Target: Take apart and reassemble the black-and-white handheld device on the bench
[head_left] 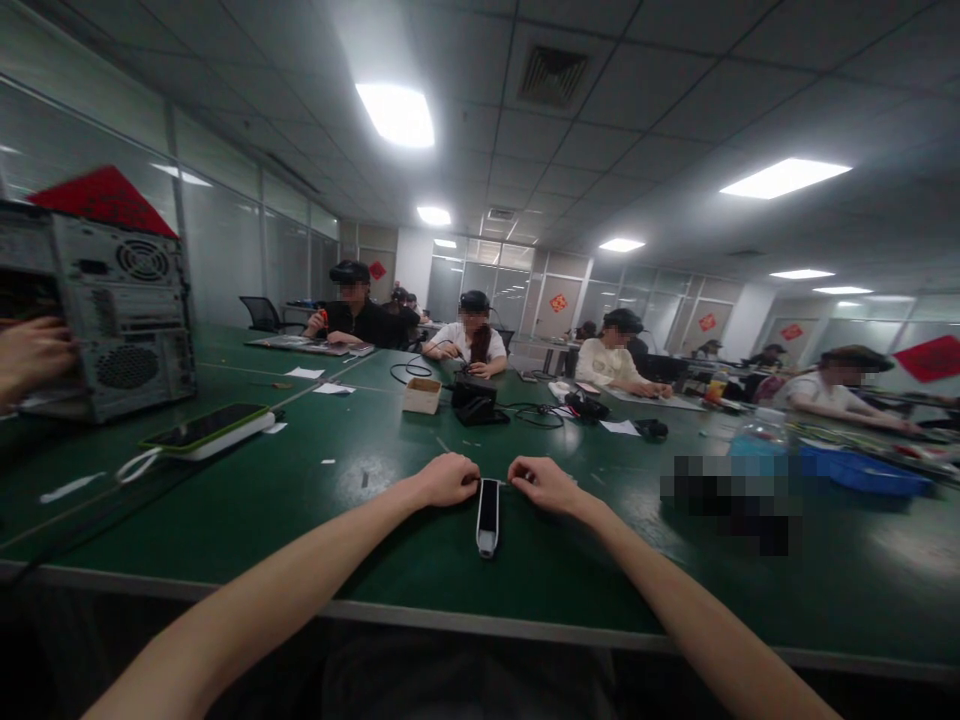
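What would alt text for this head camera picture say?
Two bare hands, left hand and right hand, touch the far end of a slim black-and-white device lying on a green table. A computer case stands left; other people work beyond.

open-plan office workroom: long green tables (315, 480), seated workers (472, 345) in rows, glass partition walls (225, 240), tiled ceiling with panel lights (396, 113), a computer tower (112, 310).

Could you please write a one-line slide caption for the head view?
Both hands, left hand and right hand, meet at the far end of a slim black-and-white device on a green table.
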Demonstrator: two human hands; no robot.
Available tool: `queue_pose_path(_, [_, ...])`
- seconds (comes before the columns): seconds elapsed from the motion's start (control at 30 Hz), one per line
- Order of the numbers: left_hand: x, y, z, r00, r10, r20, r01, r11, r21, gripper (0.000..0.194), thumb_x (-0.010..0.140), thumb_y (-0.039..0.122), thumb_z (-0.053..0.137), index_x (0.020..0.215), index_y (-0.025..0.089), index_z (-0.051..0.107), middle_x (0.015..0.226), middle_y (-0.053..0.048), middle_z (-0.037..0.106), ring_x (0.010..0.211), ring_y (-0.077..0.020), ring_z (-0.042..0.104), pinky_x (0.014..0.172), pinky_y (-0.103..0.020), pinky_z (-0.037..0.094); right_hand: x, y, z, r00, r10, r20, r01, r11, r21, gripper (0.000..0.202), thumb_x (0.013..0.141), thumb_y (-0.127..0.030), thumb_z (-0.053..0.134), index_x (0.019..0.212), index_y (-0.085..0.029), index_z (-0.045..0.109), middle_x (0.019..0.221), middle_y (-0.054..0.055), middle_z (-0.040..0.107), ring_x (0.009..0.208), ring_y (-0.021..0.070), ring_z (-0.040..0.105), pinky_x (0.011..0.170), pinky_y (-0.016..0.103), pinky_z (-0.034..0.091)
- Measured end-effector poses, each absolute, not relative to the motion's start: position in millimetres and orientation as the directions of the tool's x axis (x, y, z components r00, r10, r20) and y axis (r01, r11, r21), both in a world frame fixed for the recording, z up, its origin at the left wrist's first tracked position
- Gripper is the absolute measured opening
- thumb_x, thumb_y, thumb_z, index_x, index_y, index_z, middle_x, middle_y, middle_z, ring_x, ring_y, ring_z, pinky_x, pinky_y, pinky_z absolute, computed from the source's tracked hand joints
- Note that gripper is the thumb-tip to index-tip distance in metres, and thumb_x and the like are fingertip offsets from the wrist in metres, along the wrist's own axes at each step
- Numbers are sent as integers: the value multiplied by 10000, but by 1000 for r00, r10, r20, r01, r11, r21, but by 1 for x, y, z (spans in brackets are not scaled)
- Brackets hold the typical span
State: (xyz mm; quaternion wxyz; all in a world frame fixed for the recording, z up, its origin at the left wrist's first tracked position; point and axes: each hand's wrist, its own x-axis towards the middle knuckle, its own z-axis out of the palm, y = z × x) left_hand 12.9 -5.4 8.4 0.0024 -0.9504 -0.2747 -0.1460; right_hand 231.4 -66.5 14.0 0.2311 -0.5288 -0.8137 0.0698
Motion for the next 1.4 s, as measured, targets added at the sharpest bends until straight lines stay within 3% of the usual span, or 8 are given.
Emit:
queue_pose_path(0.73, [13,-3,7,822,488,295,486,-870,86,212,824,259,466,835,183,663,768,-37,669,673,-153,595,605,-231,409,235,-66,16,-346,905,249,778,425,-464,119,791,-181,553,854,-179,655,888,12,677,837,143,613,767,264,469])
queue_pose_path(1.17, [14,-3,6,820,495,288,495,-865,76,207,806,244,477,826,182,674,759,-37,672,671,-150,596,607,-218,406,240,-62,9,-363,873,326,777,477,-412,118,786,-210,562,874,-183,637,857,20,667,746,137,594,678,256,458])
queue_pose_path(1.4, [13,-2,5,824,483,297,487,-871,66,211,810,246,474,837,181,672,769,-35,675,674,-150,595,600,-223,397,239,-62,9,-350,871,345,788,473,-395,57,743,-203,582,781,-169,608,739,4,627,640,111,552,605,232,439])
